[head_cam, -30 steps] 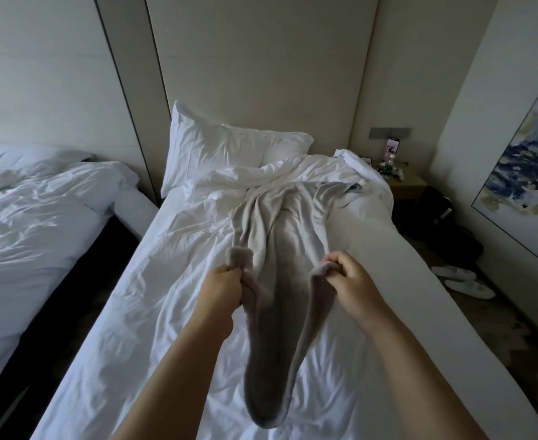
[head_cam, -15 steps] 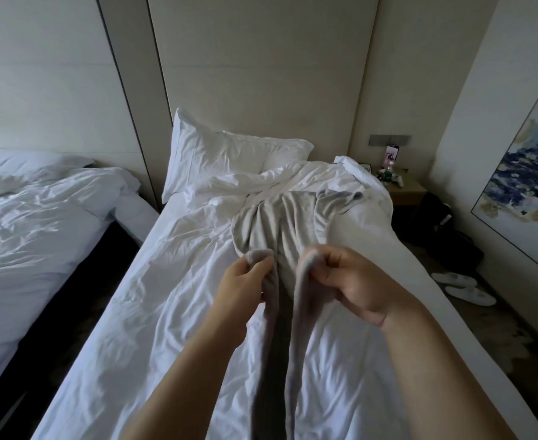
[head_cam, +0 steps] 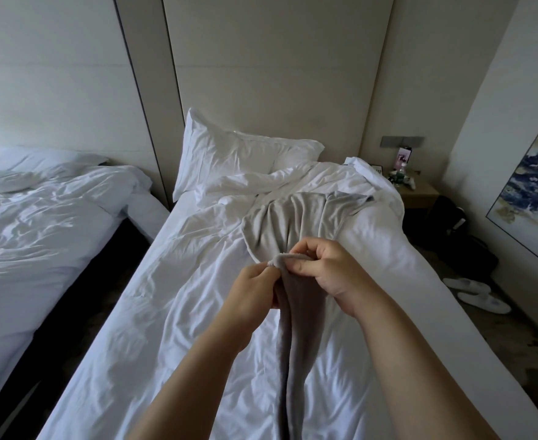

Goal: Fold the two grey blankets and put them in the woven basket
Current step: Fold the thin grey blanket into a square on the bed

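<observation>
One grey blanket (head_cam: 296,223) lies bunched on the white bed (head_cam: 179,306), its far part spread toward the pillows and its near part hanging down between my arms. My left hand (head_cam: 255,289) and my right hand (head_cam: 328,268) are pressed close together above the bed, each pinching a corner or edge of the grey blanket, so the two held ends meet. The blanket drapes from them in a narrow doubled strip toward me. No second grey blanket and no woven basket are in view.
White pillows (head_cam: 229,154) lean against the headboard. A second white bed (head_cam: 39,223) stands to the left across a dark gap. On the right are a small nightstand (head_cam: 416,193) with bottles, dark bags (head_cam: 464,246) and white slippers (head_cam: 480,293) on the floor.
My two hands, held apart with the blanket's edge stretched between them, have come together so the held ends meet. The hanging part has narrowed into a doubled strip.
</observation>
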